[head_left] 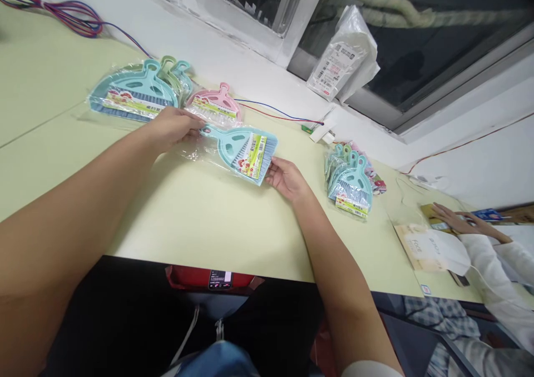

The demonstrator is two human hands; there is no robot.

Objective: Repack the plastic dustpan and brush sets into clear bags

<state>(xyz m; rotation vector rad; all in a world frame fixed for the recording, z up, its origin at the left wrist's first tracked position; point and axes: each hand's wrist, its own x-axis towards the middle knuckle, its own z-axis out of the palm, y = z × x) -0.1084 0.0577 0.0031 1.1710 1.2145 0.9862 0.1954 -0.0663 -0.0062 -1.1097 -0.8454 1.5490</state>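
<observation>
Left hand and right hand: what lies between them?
In the head view, a clear-wrapped light-blue dustpan with its brush spans the stretch, handle toward the left hand, wide end at the right hand.

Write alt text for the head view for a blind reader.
A person's left hand and right hand hold a wrapped turquoise dustpan-and-brush set at a pale yellow table, left at the handle, right at the bristle end. More wrapped sets, one pink, lie by the wall, with another group to the right. A co-worker's hands show farther right.
</observation>
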